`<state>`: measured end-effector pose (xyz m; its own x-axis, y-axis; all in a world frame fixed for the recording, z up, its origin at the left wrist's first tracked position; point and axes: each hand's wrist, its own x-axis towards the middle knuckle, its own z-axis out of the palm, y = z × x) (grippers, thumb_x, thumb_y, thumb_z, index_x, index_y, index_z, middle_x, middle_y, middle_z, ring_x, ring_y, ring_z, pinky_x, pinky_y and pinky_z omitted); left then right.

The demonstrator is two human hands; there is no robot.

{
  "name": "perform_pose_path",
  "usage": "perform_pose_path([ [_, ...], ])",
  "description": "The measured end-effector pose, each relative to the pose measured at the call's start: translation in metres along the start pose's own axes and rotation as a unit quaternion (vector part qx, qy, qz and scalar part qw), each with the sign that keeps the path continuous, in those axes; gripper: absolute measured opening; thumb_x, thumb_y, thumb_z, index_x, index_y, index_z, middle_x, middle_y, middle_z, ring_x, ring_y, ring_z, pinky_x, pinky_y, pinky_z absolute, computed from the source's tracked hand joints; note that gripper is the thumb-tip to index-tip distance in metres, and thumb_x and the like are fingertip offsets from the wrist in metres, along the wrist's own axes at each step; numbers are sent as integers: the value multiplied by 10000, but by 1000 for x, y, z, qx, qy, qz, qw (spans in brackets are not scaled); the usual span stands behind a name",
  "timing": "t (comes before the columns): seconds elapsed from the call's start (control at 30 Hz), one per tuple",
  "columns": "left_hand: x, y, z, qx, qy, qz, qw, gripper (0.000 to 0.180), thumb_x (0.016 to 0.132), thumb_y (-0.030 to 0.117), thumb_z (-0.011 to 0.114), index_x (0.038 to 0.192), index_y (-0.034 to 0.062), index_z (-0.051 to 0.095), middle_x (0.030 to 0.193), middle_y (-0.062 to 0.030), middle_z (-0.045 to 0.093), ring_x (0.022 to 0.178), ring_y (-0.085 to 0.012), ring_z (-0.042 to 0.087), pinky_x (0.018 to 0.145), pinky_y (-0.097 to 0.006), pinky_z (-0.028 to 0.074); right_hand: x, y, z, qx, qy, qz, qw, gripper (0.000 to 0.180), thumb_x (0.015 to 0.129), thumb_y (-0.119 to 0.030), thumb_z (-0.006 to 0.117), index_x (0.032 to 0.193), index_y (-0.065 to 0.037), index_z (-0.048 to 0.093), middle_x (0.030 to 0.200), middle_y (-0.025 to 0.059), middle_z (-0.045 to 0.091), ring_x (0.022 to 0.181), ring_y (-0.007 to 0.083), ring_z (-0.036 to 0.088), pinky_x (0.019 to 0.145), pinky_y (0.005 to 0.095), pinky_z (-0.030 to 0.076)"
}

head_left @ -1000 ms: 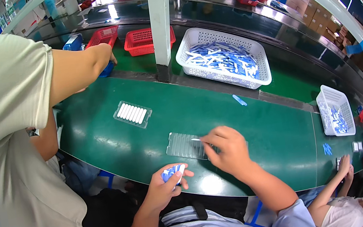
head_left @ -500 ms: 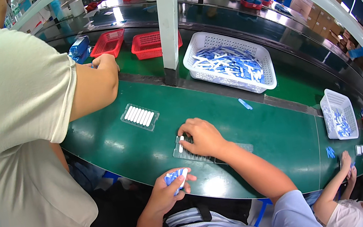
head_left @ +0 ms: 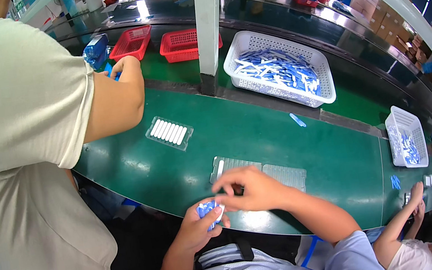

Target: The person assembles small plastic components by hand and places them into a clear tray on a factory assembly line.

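Observation:
My left hand (head_left: 200,231) is closed around a bunch of small blue-and-white plastic sticks (head_left: 208,209), low in front of me near the table's edge. My right hand (head_left: 253,188) reaches over to that bunch, thumb and fingers apart and curled, with nothing visible between them. Partly behind my right hand lies a clear plastic tray (head_left: 246,163) with two grooved halves. One white stick (head_left: 220,167) sits in its left end. Farther left, another clear tray (head_left: 188,139) holds a row of several white sticks (head_left: 169,131).
A white basket (head_left: 327,86) heaped with blue-and-white sticks stands beyond, right of a white post (head_left: 209,28). A loose blue stick (head_left: 297,120) lies before it. Red baskets (head_left: 181,55) stand at the back. A co-worker's arm (head_left: 115,103) is at left; other workers' hands (head_left: 417,193) are at far right.
My right hand has moved from the tray back toward my left hand, leaving the white stick in the tray. My left hand still holds the bunch.

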<state>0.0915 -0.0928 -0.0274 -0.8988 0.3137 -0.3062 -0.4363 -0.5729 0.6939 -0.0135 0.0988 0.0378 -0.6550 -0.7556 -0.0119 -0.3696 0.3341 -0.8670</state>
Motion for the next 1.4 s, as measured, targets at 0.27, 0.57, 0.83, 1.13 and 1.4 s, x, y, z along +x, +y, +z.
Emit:
perform_pose_path([
  [0.27, 3, 0, 2, -1, -7, -4, 1000, 296, 1033, 103, 557, 1281, -58, 568, 1174, -220, 681, 771, -170, 642, 463, -199, 334, -22, 23, -2, 125, 208, 61, 968, 131, 942, -133, 716, 927, -6, 747, 712, 57, 707, 591, 56, 606, 546, 241, 478],
  [0.57, 7, -7, 3, 32, -28, -16, 999, 325, 1052, 168, 554, 1289, -53, 566, 1189, -213, 685, 774, -117, 644, 472, -189, 322, -29, 9, -1, 36, 70, 102, 992, 136, 923, -150, 724, 961, -24, 756, 718, 44, 726, 613, 127, 666, 581, 269, 515],
  [0.83, 4, 2, 7, 71, 39, 23, 996, 315, 1042, 155, 575, 1278, -54, 568, 1094, -198, 698, 779, -147, 666, 461, -204, 344, -37, 27, -10, 290, 50, 94, 951, 124, 963, -90, 689, 1005, 7, 755, 810, 98, 747, 695, 119, 691, 628, 264, 561],
  [1.13, 5, -4, 0, 94, 7, -6, 996, 261, 1048, 125, 545, 1242, -47, 573, 1136, -195, 694, 798, -159, 689, 458, -204, 367, -37, 21, -21, 207, 248, 51, 945, 144, 970, -102, 691, 1020, 19, 750, 782, 62, 726, 653, 76, 642, 594, 232, 526],
  [1.4, 10, -5, 11, 112, -29, -32, 993, 283, 1045, 126, 552, 1268, -48, 565, 1142, -190, 696, 828, -166, 699, 456, -205, 379, -38, 2, -6, -8, 46, 66, 997, 205, 964, -63, 662, 1154, -20, 726, 774, 46, 733, 660, 92, 656, 581, 247, 511],
])
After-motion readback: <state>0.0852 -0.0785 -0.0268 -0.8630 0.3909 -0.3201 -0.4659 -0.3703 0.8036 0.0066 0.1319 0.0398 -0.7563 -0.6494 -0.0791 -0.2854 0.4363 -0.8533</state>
